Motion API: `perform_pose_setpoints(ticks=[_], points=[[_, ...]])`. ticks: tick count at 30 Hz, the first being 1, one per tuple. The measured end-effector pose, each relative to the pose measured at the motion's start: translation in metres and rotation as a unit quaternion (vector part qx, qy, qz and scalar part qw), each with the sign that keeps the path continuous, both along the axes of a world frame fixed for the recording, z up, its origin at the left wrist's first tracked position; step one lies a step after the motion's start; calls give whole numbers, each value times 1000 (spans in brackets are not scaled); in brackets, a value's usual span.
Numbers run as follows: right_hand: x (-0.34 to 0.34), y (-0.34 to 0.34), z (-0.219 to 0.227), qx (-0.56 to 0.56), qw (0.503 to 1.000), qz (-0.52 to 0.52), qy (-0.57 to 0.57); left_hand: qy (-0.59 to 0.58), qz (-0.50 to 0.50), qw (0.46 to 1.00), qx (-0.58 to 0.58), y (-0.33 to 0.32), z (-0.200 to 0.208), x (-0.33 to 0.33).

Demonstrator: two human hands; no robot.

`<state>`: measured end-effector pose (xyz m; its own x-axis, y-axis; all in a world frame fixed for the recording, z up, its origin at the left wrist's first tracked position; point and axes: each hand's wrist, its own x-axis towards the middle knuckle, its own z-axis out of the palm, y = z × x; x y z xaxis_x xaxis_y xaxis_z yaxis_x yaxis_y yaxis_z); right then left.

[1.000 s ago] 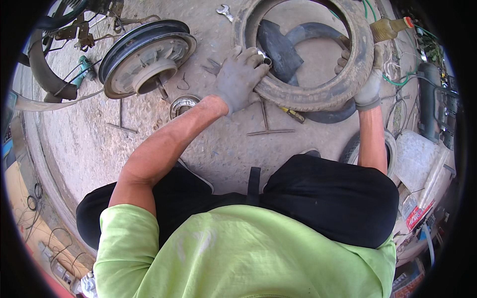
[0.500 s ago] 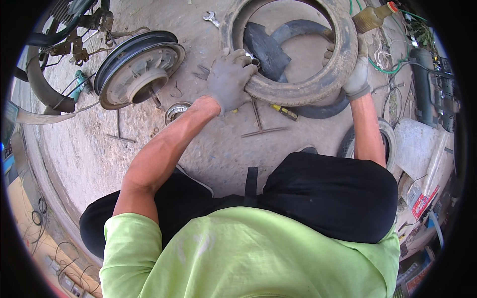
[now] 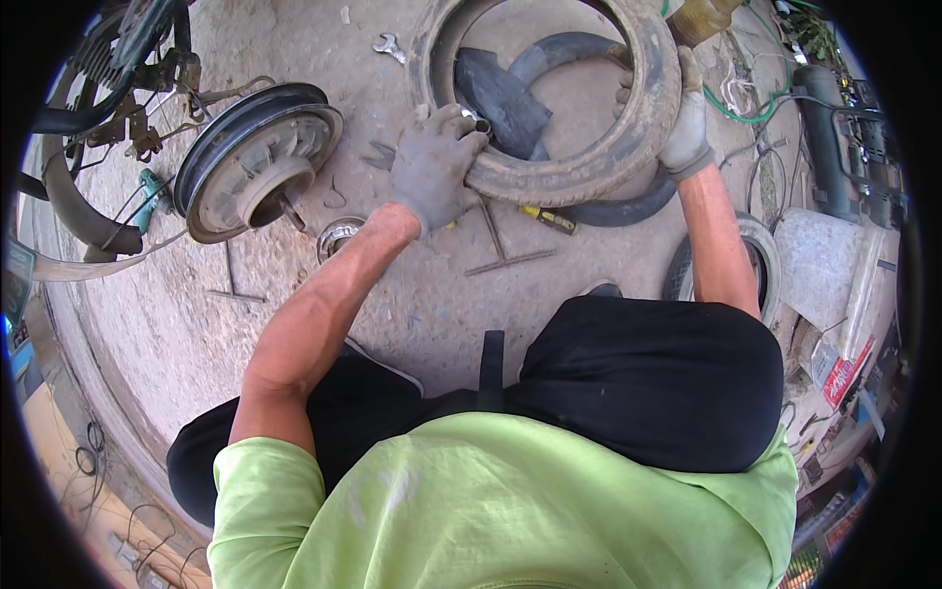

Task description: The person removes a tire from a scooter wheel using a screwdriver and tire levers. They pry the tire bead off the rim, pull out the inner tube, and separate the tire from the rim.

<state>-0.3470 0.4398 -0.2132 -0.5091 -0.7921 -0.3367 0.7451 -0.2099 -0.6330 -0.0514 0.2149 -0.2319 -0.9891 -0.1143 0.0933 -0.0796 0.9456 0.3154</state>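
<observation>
A worn, dusty tyre (image 3: pixel 559 182) is held upright or slightly tilted in front of me. My left hand (image 3: pixel 437 167), in a grey glove, is closed on its lower left edge, beside a small shiny metal piece (image 3: pixel 477 120) by the fingertips. Gloved too, my right hand (image 3: pixel 689 128) grips the right side, with fingertips curled round to the inside. Through the tyre's opening I see a black inner tube (image 3: pixel 574 54) and a flat dark rubber piece (image 3: pixel 500 103). More of the tube shows below the tyre.
On the left lies a wheel rim with hub (image 3: pixel 260 162), near motorbike parts (image 3: pixel 137 103). A T-handle wrench (image 3: pixel 505 261), a yellow-and-black tool (image 3: pixel 548 219), a metal ring (image 3: pixel 339 239) and a spanner (image 3: pixel 390 46) lie around. Another tyre (image 3: pixel 768 265) is at right, below a bottle (image 3: pixel 699 20).
The whole view has shifted slightly, so the ground things sit further left. Both hands keep their places on the tyre.
</observation>
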Motion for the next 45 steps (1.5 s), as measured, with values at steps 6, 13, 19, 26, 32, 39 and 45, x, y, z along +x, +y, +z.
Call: perform_pose_setpoints(ticks=[6,13,19,26,32,39,45], points=[[11,-11,32,-82,995,-48,-1,47,-38,996,60,-6,17,1],[-8,-31,135,-286,956,55,44,-32,-67,929,364,-25,126,-16],[7,-50,121,-380,915,92,-96,170,2,568,805,-52,156,-11],[8,-38,81,-197,980,-18,-16,172,56,643,744,-33,145,-7],[-17,-5,66,-20,979,-123,160,168,67,625,759,-48,124,-32],[-28,-23,29,251,924,6,288,163,109,645,739,-56,124,-46],[-20,-71,-4,357,867,78,337,139,101,696,697,-38,123,-40]])
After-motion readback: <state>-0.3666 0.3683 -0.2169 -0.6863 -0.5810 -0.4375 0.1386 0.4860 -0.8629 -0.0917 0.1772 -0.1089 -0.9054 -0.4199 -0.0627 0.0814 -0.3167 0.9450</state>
